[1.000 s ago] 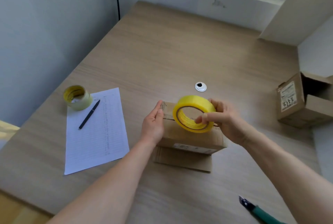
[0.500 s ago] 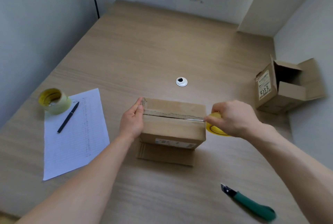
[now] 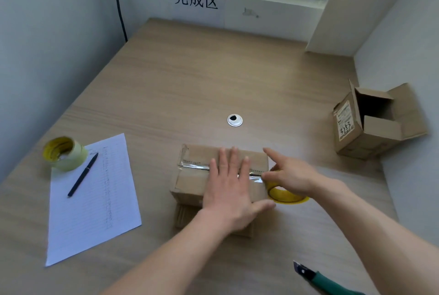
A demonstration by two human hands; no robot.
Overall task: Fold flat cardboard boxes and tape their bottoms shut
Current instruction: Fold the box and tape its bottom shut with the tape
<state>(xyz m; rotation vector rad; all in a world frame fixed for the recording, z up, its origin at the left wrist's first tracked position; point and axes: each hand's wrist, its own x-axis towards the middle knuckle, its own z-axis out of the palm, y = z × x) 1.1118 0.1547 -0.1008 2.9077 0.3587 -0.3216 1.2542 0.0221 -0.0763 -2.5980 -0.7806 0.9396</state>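
Note:
A small brown cardboard box (image 3: 192, 176) stands bottom-up near the middle of the table, with a strip of clear tape (image 3: 193, 164) running along its centre seam. My left hand (image 3: 231, 183) lies flat on the box top, fingers straight, pressing over the tape. At the box's right end my right hand (image 3: 288, 173) holds the yellow tape roll (image 3: 286, 196), index finger stretched out; the roll hangs just past the box edge with the tape still joined to it.
A second tape roll (image 3: 64, 153), a black pen (image 3: 83, 174) and a lined sheet of paper (image 3: 95, 199) lie at the left. An open cardboard box (image 3: 370, 123) lies on its side at the right wall. A green utility knife (image 3: 318, 279) rests at the front right. A cable grommet (image 3: 234, 120) is mid-table.
My right hand pulled the roll from the box's left end across to its right end, laying tape on the seam. My left hand moved from the left edge onto the top.

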